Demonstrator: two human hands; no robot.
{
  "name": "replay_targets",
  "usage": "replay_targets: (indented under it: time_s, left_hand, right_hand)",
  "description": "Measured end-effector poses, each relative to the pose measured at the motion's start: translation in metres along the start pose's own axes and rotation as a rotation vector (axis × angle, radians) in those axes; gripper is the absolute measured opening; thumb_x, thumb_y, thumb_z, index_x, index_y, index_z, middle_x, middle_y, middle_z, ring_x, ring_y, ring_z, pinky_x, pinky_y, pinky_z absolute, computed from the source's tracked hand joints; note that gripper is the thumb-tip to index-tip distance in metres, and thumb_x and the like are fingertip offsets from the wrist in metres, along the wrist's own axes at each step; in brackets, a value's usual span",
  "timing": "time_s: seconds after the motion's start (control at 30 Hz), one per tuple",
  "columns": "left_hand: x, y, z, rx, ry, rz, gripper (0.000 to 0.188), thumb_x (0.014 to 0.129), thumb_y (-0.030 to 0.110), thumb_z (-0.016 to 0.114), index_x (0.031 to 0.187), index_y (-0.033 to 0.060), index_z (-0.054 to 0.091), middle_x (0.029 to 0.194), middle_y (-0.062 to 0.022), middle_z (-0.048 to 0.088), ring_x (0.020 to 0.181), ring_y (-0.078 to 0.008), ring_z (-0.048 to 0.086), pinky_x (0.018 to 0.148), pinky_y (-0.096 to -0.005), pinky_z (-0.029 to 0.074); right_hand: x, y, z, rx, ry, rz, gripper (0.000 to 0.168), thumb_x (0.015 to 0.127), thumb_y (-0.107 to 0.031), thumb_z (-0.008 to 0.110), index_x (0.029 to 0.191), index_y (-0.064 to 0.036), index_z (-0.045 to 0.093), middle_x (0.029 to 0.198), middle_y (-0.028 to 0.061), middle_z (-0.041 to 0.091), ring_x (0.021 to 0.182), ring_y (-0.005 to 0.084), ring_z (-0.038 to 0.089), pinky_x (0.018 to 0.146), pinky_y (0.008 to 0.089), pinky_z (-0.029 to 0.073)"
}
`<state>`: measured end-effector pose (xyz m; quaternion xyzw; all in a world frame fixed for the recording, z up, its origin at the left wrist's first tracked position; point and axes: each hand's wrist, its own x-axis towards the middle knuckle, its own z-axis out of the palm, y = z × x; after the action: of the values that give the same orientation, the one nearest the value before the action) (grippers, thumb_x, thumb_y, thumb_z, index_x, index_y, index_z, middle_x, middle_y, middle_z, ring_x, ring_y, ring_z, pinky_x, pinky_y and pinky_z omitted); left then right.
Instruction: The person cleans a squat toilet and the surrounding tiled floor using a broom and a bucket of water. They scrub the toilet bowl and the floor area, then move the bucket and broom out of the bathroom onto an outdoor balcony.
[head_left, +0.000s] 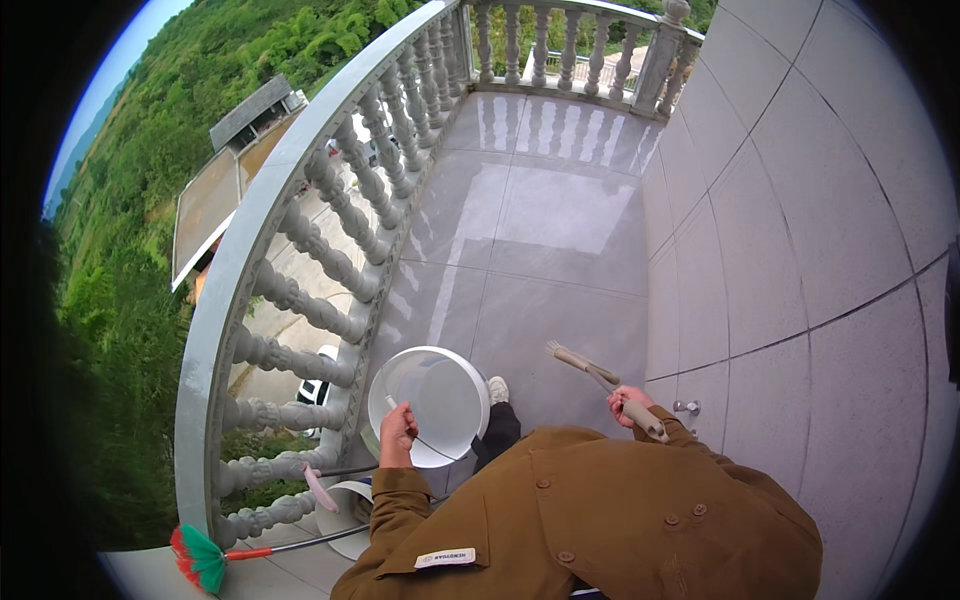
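Note:
A large white plastic bucket (480, 375) stands on the tiled floor before me, beside my shoe (498, 391). It appears to hold clear liquid. My left hand (397, 433) is closed on the bucket's thin wire handle (435, 450), near its white grip (391, 402). Off to the right, my right hand (628, 405) grips a beige tool (581, 362) with a toothed far end. A second beige piece, with hollow-looking ends, sticks out toward my sleeve; whether the two are joined I cannot tell.
A stone balustrade (322, 247) curves along the left, with a drop beyond. The tiled wall (750, 225) at right carries a metal tap (686, 407). Lower left are a smaller white bucket (337, 502), a pink handle-like object (321, 489) and a red-green brush (199, 559) on a metal pole.

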<state>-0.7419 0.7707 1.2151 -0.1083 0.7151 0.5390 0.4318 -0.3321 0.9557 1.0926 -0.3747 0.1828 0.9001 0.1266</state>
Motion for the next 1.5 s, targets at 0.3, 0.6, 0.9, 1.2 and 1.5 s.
replay_targets:
  time_s: [0.3, 0.6, 0.9, 1.2, 1.5]
  left_hand:
    - [0.145, 0.053, 0.029, -0.029, 0.071, -0.241, 0.017, 0.069, 0.02, 0.046, 0.056, 0.0127, 0.037, 0.044, 0.0013, 0.034, 0.04, -0.013, 0.034, 0.041, -0.0278, 0.03]
    - [0.273, 0.081, -0.006, 0.537, 0.11, -0.229, 0.02, 0.072, 0.024, 0.042, 0.056, 0.0118, 0.037, 0.046, -0.0004, 0.036, 0.044, -0.0182, 0.036, 0.043, -0.0325, 0.031]
    - [0.281, 0.195, 0.098, 1.129, -0.005, -0.217, 0.021, 0.073, 0.025, 0.041, 0.057, 0.0118, 0.038, 0.047, -0.0004, 0.036, 0.044, -0.0169, 0.036, 0.044, -0.0318, 0.031]
    - [0.35, 0.298, 0.241, 1.382, -0.089, -0.129, 0.022, 0.074, 0.026, 0.04, 0.057, 0.0119, 0.038, 0.048, -0.0003, 0.037, 0.045, -0.0155, 0.036, 0.044, -0.0311, 0.031]
    - [0.475, 0.406, 0.43, 1.605, -0.26, 0.081, 0.023, 0.075, 0.027, 0.04, 0.058, 0.0119, 0.039, 0.049, -0.0003, 0.038, 0.046, -0.0142, 0.036, 0.044, -0.0303, 0.031]
  right_hand:
    - [0.045, -0.077, 0.071, 0.094, 0.038, -0.11, 0.012, 0.074, -0.01, 0.037, 0.065, -0.002, 0.036, 0.051, 0.0006, 0.037, 0.043, 0.0065, 0.037, 0.037, 0.0162, 0.034]
    - [0.084, -0.158, 0.15, 0.083, 0.083, -0.224, 0.01, 0.073, -0.011, 0.04, 0.066, -0.004, 0.037, 0.053, -0.0012, 0.039, 0.046, 0.0064, 0.04, 0.038, 0.0173, 0.035]
    - [0.141, -0.344, 0.206, 0.4, 0.161, -0.404, 0.016, 0.065, -0.003, 0.042, 0.053, -0.004, 0.031, 0.051, 0.0021, 0.036, 0.043, 0.0108, 0.036, 0.035, 0.0192, 0.036]
    - [0.178, -0.469, 0.201, 0.817, 0.02, -0.483, 0.021, 0.068, -0.015, 0.038, 0.05, -0.007, 0.032, 0.044, 0.0006, 0.033, 0.038, 0.0127, 0.034, 0.033, 0.02, 0.032]
    - [0.209, -0.548, 0.202, 0.884, 0.058, -0.678, 0.017, 0.066, -0.008, 0.043, 0.052, -0.006, 0.034, 0.047, 0.0005, 0.034, 0.041, 0.0121, 0.036, 0.034, 0.0204, 0.036]
